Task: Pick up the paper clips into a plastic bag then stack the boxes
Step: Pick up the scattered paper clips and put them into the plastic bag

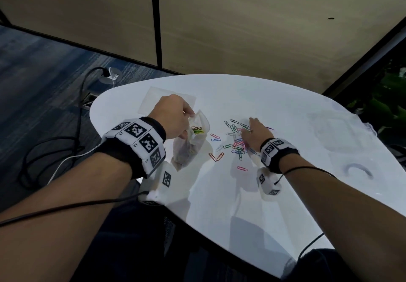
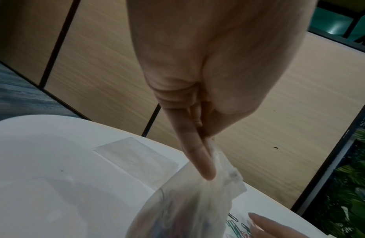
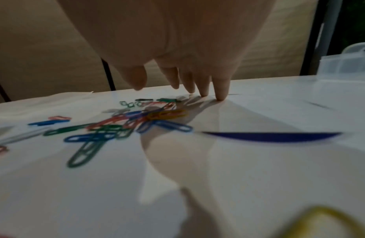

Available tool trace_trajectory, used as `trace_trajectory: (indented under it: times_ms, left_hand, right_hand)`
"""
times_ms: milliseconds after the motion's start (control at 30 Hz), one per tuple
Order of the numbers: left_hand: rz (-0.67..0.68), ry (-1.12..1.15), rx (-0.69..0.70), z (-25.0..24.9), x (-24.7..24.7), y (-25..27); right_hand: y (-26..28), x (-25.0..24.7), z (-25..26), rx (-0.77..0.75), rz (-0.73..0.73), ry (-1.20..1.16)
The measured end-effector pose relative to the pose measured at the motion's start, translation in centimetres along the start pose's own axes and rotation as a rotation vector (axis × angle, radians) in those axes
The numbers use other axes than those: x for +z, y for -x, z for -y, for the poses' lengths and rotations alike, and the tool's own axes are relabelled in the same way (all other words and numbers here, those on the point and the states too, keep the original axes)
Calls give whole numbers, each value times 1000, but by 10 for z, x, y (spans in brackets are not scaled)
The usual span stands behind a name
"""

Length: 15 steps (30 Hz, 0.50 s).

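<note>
Several coloured paper clips [image 1: 236,144] lie scattered mid-table [image 1: 241,204]. My right hand [image 1: 256,127] is over their far right side, fingers spread and straight. Its fingertips [image 3: 220,96] touch the tabletop just behind the paper clips [image 3: 124,127]. My left hand [image 1: 187,114] pinches the rim of a clear plastic bag [image 1: 191,141] that hangs to the table with several clips inside. In the left wrist view my fingers [image 2: 206,169] pinch the bag [image 2: 187,201] at its top. Clear plastic boxes [image 1: 336,130] stand faintly at the right; one box [image 3: 344,62] also appears in the right wrist view.
A flat clear plastic sheet or bag [image 1: 167,100] lies behind my left hand. Cables [image 1: 72,141] trail over the floor left of the rounded table edge. Wood partition panels [image 1: 241,18] stand behind the table and plants [image 1: 386,97] at the right.
</note>
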<state>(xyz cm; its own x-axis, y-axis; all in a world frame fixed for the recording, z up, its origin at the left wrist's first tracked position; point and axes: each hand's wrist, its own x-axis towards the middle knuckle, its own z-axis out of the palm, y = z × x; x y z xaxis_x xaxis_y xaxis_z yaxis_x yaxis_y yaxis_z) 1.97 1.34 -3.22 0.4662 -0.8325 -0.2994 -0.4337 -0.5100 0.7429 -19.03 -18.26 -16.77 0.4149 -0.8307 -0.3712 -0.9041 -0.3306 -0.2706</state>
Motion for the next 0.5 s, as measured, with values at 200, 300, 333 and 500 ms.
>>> trace_trajectory:
  times_ms: [200, 300, 333, 500]
  left_hand:
    - [-4, -9, 10, -1, 1, 1]
    - [-3, -10, 14, 1, 1, 0]
    - [-2, -9, 15, 1, 1, -1]
    - [4, -1, 7, 3, -3, 0]
  right_hand:
    - [-5, 21, 43, -217, 34, 93]
    - [0, 26, 47, -350, 93, 231]
    - [4, 28, 48, -406, 105, 277]
    - [39, 35, 51, -715, 50, 404]
